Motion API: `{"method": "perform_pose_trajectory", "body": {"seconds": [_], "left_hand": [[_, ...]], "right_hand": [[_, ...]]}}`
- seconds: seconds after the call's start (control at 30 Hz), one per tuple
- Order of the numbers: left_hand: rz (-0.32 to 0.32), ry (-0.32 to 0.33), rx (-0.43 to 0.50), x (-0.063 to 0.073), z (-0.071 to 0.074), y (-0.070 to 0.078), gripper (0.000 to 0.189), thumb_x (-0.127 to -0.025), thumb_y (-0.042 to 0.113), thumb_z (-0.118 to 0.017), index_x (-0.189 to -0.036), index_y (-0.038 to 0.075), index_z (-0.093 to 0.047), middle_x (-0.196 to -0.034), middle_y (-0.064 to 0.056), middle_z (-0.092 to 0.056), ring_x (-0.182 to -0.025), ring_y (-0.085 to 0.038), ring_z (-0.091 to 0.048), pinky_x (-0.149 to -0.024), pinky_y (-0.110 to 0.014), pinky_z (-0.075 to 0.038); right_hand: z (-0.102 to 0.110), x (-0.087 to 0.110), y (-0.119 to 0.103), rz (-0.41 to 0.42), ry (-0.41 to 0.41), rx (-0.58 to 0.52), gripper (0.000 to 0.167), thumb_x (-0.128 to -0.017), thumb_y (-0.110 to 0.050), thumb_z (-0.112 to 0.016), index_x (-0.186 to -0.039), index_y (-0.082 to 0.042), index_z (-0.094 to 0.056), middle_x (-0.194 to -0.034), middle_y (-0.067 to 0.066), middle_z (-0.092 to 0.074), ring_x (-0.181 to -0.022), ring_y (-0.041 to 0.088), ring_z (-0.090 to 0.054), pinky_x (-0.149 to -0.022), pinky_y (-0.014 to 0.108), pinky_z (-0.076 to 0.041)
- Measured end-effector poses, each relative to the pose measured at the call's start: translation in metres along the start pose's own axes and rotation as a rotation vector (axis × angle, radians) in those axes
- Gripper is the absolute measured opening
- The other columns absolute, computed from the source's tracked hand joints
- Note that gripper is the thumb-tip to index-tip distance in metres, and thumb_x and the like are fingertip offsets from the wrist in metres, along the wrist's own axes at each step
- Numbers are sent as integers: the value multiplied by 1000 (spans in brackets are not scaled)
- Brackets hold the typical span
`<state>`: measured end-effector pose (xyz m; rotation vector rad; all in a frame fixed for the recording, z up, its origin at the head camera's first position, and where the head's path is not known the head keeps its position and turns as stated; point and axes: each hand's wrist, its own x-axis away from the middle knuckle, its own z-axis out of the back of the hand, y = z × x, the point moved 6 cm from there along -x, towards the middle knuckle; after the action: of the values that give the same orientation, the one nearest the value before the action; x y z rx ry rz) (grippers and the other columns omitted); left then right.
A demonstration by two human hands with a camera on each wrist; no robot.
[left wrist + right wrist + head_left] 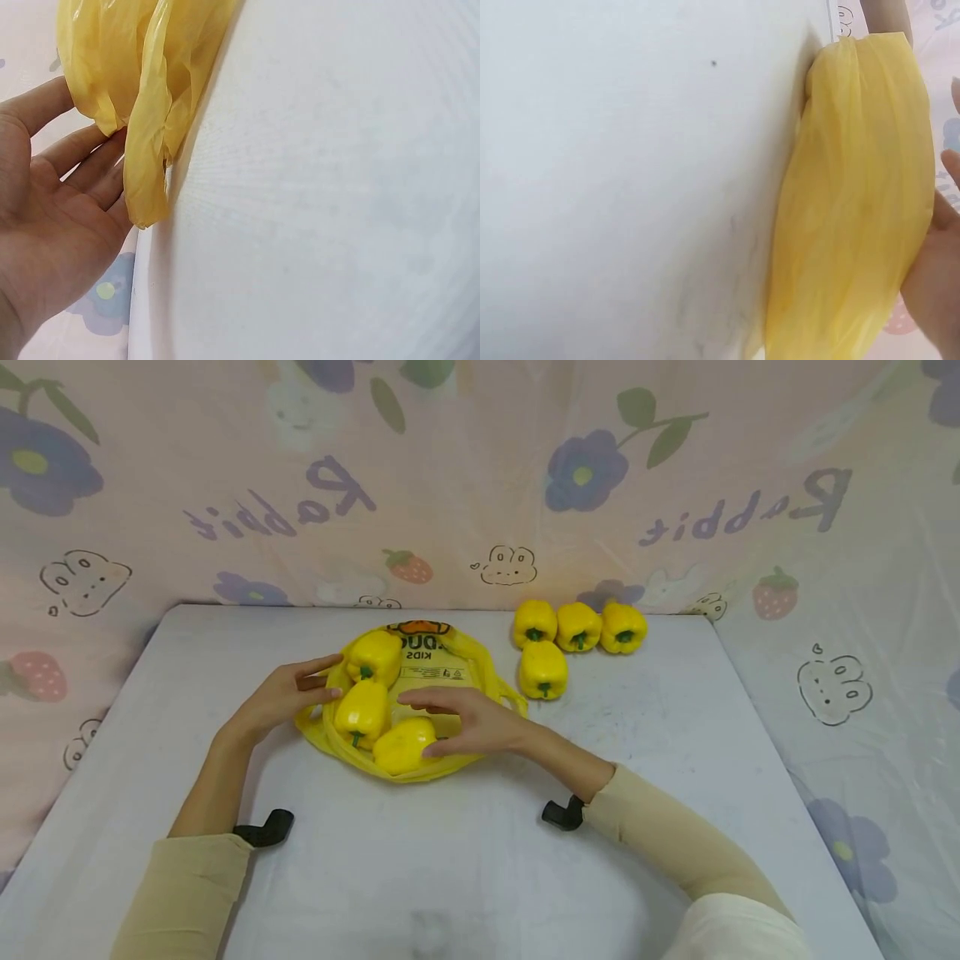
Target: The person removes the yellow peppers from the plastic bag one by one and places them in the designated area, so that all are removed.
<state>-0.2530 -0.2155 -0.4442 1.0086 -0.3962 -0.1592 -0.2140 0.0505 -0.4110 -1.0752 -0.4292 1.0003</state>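
A yellow plastic bag (483, 672) lies spread wide on the table, printed inside with an orange picture and dark lettering. Inside it sit three yellow bell peppers: one at the upper left (375, 657), one below that (362, 714), and one at the front (403, 747). My left hand (277, 700) is at the bag's left rim, fingers extended against the plastic (150, 112). Over the bag's right side reaches my right hand (476, 720), its fingers straight and its thumb tip overlapping the front pepper. From the right wrist, the bag's wall (855, 202) hides part of that hand (934, 277).
Beyond the bag to the right, three yellow bell peppers stand in a row (578, 627), with another pepper (543, 670) in front of the leftmost. A white cloth covers the table (420, 877). A patterned curtain (465, 468) hangs behind it.
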Motion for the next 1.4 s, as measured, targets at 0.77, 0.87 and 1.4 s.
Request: {"method": "perform_pose_trajectory", "body": {"seconds": [0.77, 0.87, 1.4], "left_hand": [[-18, 4, 8, -2, -2, -3, 73, -94, 35, -70, -154, 12, -37, -156, -18, -36, -138, -43, -38, -112, -61, -30], [-20, 5, 9, -1, -2, -4, 73, -93, 36, -70, -154, 11, -37, -156, -18, -37, -138, -44, -38, -112, -61, -30], [-5, -2, 9, -1, 0, -7, 76, -93, 40, -70, -155, 14, -36, -156, -18, -37, -139, -42, -38, -113, -61, -29]], "right_hand": [[-22, -1, 12, -96, -238, 114, 75, -88, -28, -76, -154, -26, -40, -156, -15, -35, -144, 2, -27, -119, 29, -21], [-22, -1, 12, -87, -249, 115, 77, -87, -27, -78, -154, -26, -40, -155, -16, -38, -143, 2, -29, -119, 29, -23], [-7, 1, 15, -135, -183, 200, 72, -82, -38, -80, -147, -32, -48, -139, -12, -52, -125, 5, -46, -108, 32, -37]]}}
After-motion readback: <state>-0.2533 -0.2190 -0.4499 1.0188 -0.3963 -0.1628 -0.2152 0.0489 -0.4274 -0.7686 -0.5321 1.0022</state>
